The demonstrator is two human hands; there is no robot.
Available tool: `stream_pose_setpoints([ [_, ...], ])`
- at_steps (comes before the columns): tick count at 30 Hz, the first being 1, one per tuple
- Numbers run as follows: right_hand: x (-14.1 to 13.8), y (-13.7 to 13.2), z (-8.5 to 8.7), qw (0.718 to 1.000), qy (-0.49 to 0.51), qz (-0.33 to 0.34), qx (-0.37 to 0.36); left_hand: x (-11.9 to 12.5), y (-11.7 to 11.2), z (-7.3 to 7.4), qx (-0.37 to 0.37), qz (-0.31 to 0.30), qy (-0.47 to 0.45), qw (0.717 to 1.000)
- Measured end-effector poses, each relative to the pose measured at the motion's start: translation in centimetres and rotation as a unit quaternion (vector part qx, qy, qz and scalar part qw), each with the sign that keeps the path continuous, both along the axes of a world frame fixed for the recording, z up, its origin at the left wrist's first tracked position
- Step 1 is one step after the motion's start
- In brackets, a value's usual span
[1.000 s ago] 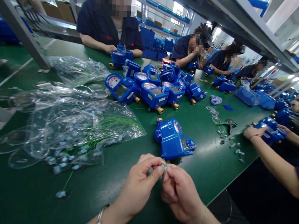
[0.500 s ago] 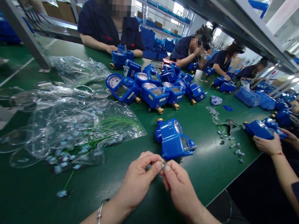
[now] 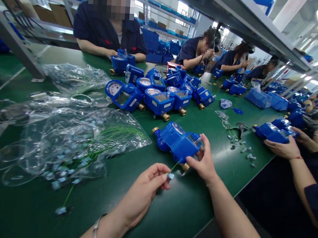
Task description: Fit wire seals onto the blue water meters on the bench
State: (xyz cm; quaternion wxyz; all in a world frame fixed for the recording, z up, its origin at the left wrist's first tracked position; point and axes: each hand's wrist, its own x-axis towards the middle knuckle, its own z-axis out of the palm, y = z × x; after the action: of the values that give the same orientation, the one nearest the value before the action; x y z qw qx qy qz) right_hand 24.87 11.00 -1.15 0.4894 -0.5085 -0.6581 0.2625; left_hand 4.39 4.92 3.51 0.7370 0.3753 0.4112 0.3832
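My right hand gripped the meter at its near end; its long axis ran away leftward. My left hand pinched the seal, just short of it.

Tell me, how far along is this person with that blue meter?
One wire seal is out of the bag, pinched by the left hand. The right hand grips the blue meter; the seal looks not yet fastened. Other meters wait behind.
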Motion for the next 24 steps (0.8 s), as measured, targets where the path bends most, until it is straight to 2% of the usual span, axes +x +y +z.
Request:
stream_pose_setpoints([
  [2,1.6,1.1,1.3,0.996,-0.043,0.073,0.015,0.9,0.1,-0.4,-0.012,0.004,-0.005,1.000],
  [3,2.1,1.1,1.9,0.993,-0.090,0.073,0.037,1.4,0.1,-0.5,-0.015,0.004,-0.003,1.000],
  [5,2.5,-0.1,2.9,0.975,-0.196,0.002,0.108,2.1,0.2,-0.8,-0.023,0.010,0.001,1.000],
  [7,2.0,-2.4,3.1,0.944,-0.271,-0.053,0.179,2.5,0.3,-1.0,-0.038,0.024,-0.007,0.999],
  [8,1.6,-3.7,2.9,0.931,-0.300,-0.043,0.202,2.6,0.4,-1.0,-0.047,0.033,-0.015,0.998],
  [10,0.7,-5.9,2.3,0.907,-0.362,0.026,0.213,2.8,0.6,-1.1,-0.066,0.029,-0.033,0.997],
  [13,-0.1,-6.9,1.4,0.883,-0.418,0.085,0.194,3.3,1.2,-1.0,-0.078,-0.003,-0.047,0.996],
  [16,0.1,-6.1,1.0,0.902,-0.376,0.073,0.198,3.9,2.0,-0.8,-0.054,-0.001,-0.012,0.998],
  [18,0.5,-5.8,0.8,0.937,-0.296,0.026,0.186,4.0,2.5,-0.7,-0.008,0.012,0.075,0.997],
  [20,0.9,-5.9,0.5,0.967,-0.214,-0.025,0.134,4.1,2.9,-0.6,0.042,0.010,0.174,0.984],
  [22,1.0,-6.3,0.0,0.983,-0.164,-0.041,0.067,4.2,3.3,-0.6,0.078,-0.035,0.230,0.969],
  [24,0.9,-6.6,-0.4,0.987,-0.158,-0.015,0.029,4.5,3.6,-0.7,0.095,-0.102,0.240,0.961],
])
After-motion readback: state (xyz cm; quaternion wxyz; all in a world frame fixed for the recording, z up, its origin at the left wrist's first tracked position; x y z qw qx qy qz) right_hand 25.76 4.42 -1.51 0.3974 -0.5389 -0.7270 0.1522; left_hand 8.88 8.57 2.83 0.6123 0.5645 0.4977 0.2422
